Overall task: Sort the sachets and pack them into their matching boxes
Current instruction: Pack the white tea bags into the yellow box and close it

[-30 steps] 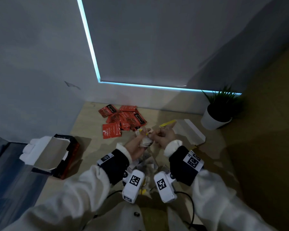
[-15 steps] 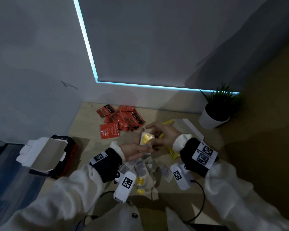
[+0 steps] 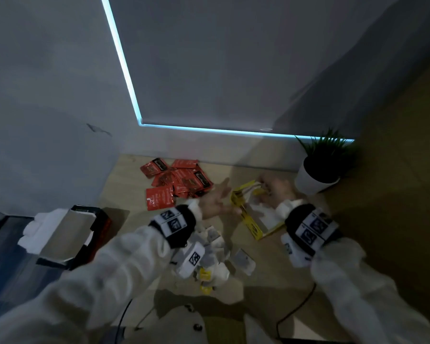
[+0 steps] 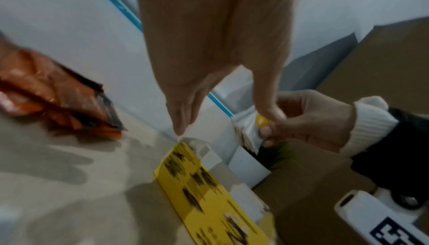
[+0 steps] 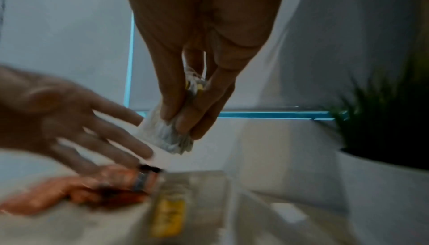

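Wooden tabletop point(image 3: 124, 194) in grey-walled corner.
We count two boxes, one plant point(image 3: 319, 167); right hand point(image 5: 197, 76) pinches white sachets point(image 5: 167, 135), left hand point(image 3: 215, 201) spread.

Stack of white sachets point(image 5: 167, 135) with yellow tags, pinched upright in right hand point(image 5: 197, 65) above open yellow box point(image 3: 248, 214). Yellow box lies on wooden surface, flaps up, black print on side, white interior showing. Red sachets point(image 3: 176, 182) heaped loosely near wall, overlapping, one lying flat at heap's near edge. Loose white sachets point(image 3: 216, 259) scattered in pile at near side, some with yellow tags. Red-and-black box point(image 3: 90, 232) open at far left, pale flap raised.
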A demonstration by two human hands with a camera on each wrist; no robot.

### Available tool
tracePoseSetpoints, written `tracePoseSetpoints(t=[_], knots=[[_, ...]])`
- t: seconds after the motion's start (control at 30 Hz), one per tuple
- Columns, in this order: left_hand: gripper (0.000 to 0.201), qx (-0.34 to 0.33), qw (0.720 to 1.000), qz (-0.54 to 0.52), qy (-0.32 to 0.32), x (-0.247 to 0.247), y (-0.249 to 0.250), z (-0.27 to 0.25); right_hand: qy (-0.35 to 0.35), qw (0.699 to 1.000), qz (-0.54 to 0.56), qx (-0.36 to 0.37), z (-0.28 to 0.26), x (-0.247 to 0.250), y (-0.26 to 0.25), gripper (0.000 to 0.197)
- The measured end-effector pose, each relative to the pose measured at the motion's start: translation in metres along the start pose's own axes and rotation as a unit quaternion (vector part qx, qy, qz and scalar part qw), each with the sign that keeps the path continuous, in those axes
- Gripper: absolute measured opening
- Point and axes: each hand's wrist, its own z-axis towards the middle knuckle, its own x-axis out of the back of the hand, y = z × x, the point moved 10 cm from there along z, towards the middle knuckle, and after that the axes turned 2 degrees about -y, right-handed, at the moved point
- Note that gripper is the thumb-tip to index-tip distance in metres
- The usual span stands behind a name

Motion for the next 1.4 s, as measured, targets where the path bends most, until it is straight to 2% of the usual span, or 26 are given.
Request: tracePoseSetpoints(t=[0.07, 0.1, 0.2, 0.33, 0.43, 0.53, 0.63, 0.7, 0.8, 0.87, 0.97, 1.07, 1.13, 1.2, 1.3, 1.33, 1.4], knots=[[0.088, 0.007, 0.998, 0.042, 0.048, 0.018, 0.006, 0.022, -0.026, 0.998, -0.052, -0.028, 0.016, -0.001, 0.022, 0.041], [0.084, 0.01, 0.993, 0.102, 0.055, 0.02, 0.01, 0.033, -0.055, 0.995, -0.073, -0.027, 0.023, -0.009, 0.026, 0.042], [0.073, 0.031, 0.961, 0.271, 0.041, 0.01, 0.018, 0.059, -0.131, 0.985, -0.106, -0.028, 0.034, -0.04, 0.033, 0.048], [0.057, 0.05, 0.948, 0.315, 0.017, -0.003, 0.017, 0.079, -0.149, 0.975, -0.165, -0.025, 0.045, -0.059, 0.035, 0.041], [0.027, 0.035, 0.944, 0.327, 0.022, 0.002, 0.017, 0.083, -0.171, 0.961, -0.219, -0.006, 0.05, -0.072, 0.033, 0.039], [0.03, 0.014, 0.946, 0.322, 0.039, 0.01, 0.019, 0.081, -0.187, 0.956, -0.225, 0.004, 0.055, -0.081, 0.03, 0.049], [0.031, 0.019, 0.94, 0.339, 0.028, 0.012, 0.021, 0.08, -0.201, 0.955, -0.219, 0.004, 0.059, -0.089, 0.031, 0.063], [0.034, 0.024, 0.939, 0.342, 0.02, 0.012, 0.02, 0.08, -0.179, 0.954, -0.24, 0.034, 0.061, -0.086, 0.025, 0.068], [0.034, 0.032, 0.94, 0.339, 0.013, 0.013, 0.017, 0.083, -0.131, 0.952, -0.27, 0.055, 0.065, -0.08, 0.026, 0.062], [0.038, 0.035, 0.937, 0.349, 0.0, 0.012, 0.015, 0.087, -0.098, 0.959, -0.263, 0.036, 0.065, -0.075, 0.032, 0.054], [0.048, 0.034, 0.93, 0.367, -0.011, 0.009, 0.012, 0.089, -0.094, 0.966, -0.239, 0.014, 0.06, -0.074, 0.039, 0.047], [0.051, 0.021, 0.946, 0.323, -0.016, 0.007, 0.011, 0.081, -0.093, 0.973, -0.211, 0.022, 0.05, -0.072, 0.035, 0.042], [0.056, 0.018, 0.964, 0.266, 0.007, 0.018, 0.005, 0.069, -0.063, 0.983, -0.174, 0.021, 0.04, -0.062, 0.03, 0.036], [0.058, -0.006, 0.967, 0.253, 0.016, 0.028, -0.001, 0.052, -0.033, 0.993, -0.111, 0.022, 0.022, -0.05, 0.019, 0.028], [0.046, -0.009, 0.967, 0.254, 0.03, 0.042, -0.026, 0.018, -0.042, 0.995, -0.023, 0.086, -0.021, -0.059, -0.007, 0.027], [0.037, -0.008, 0.965, 0.261, 0.031, 0.043, -0.033, 0.005, -0.061, 0.992, -0.009, 0.109, -0.037, -0.071, -0.015, 0.023], [0.026, 0.007, 0.963, 0.268, 0.016, 0.041, -0.049, -0.019, -0.125, 0.987, 0.019, 0.096, -0.06, -0.103, -0.02, 0.021]])
